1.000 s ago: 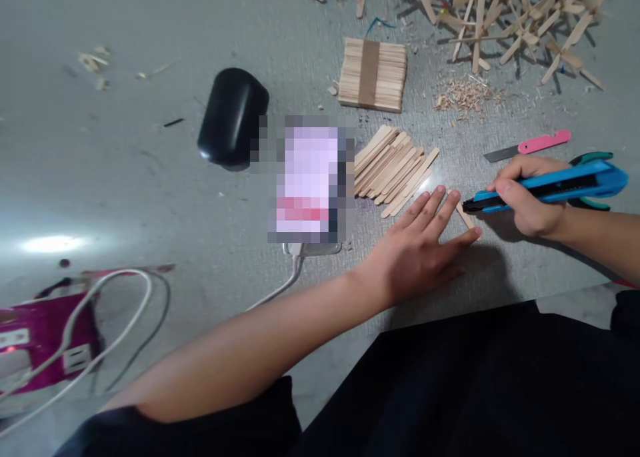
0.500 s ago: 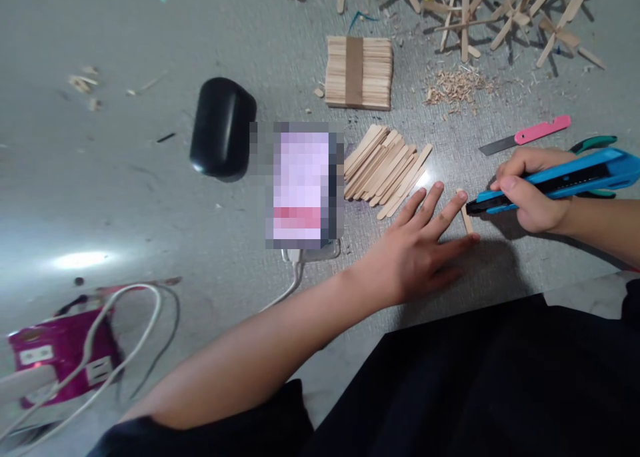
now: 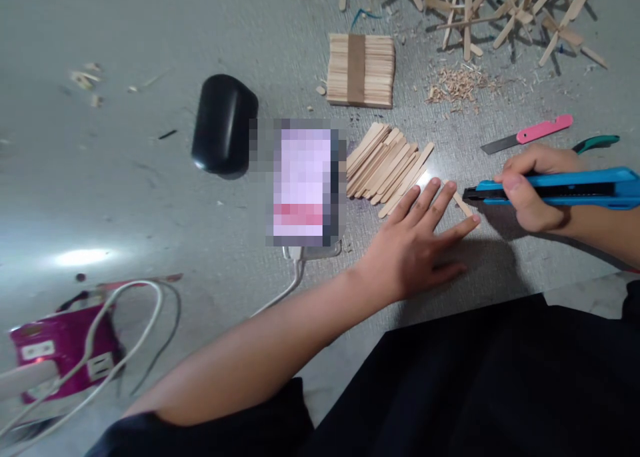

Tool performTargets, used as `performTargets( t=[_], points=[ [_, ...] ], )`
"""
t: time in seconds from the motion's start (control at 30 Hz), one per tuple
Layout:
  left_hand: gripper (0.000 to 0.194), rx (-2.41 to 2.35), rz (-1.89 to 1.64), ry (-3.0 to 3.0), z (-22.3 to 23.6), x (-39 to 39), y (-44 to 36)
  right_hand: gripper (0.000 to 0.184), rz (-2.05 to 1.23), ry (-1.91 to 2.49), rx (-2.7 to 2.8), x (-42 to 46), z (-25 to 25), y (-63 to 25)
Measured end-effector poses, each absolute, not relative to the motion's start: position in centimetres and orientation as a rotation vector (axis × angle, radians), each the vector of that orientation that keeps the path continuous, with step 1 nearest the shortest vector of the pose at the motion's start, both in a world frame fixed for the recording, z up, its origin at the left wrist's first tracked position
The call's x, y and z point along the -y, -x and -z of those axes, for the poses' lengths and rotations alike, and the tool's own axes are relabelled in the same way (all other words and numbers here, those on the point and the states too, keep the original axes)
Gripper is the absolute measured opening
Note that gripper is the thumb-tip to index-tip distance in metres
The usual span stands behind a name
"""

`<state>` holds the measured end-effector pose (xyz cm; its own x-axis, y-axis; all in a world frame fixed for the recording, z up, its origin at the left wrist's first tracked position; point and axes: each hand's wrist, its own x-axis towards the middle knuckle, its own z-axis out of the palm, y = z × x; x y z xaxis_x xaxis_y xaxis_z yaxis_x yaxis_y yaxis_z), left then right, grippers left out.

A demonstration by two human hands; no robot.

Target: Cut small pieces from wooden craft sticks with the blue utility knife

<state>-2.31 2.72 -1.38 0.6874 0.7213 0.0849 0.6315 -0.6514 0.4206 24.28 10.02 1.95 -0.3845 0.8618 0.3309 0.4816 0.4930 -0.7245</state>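
Observation:
My left hand [image 3: 420,234] lies on the table with its fingers spread. Two of its fingertips press near the ends of a single wooden craft stick [image 3: 462,204], which lies slanted on the surface. My right hand [image 3: 533,184] is wrapped round a blue utility knife [image 3: 575,187], its dark tip pointing left at the middle of that stick. Whether the tip touches the wood I cannot tell. Just left of my left fingertips lies a loose pile of craft sticks [image 3: 387,164].
A banded bundle of sticks [image 3: 375,70], wood shavings [image 3: 460,85] and joined stick pieces [image 3: 515,17] lie at the back. A pink knife [image 3: 545,129] and green-handled tool [image 3: 597,142] are beyond my right hand. Leftward are a blurred phone [image 3: 303,184], black case [image 3: 225,124] and purple power strip [image 3: 70,350].
The single stick has turned to a steeper slant under my left fingers. The blue knife has levelled out, its tip shifting slightly left and up.

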Motion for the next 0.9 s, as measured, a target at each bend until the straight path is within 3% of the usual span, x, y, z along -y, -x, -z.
performTargets(
  t=[0.13, 0.37, 0.9],
  points=[
    [0.090, -1.127, -0.354, -2.533, 1.4, -2.6, 2.2, 0.019, -0.601, 1.096, 2.084, -9.8, -2.6, -23.5],
    [0.089, -1.119, -0.383, -2.548, 1.7, -2.7, 2.2, 0.007, -0.547, 1.093, 2.171, -9.6, -1.9, -24.2],
    [0.085, -1.114, -0.368, -2.539, 1.4, -2.6, 2.3, 0.011, -0.419, 0.864, 2.182, -10.1, -1.8, -22.8]
  ],
)
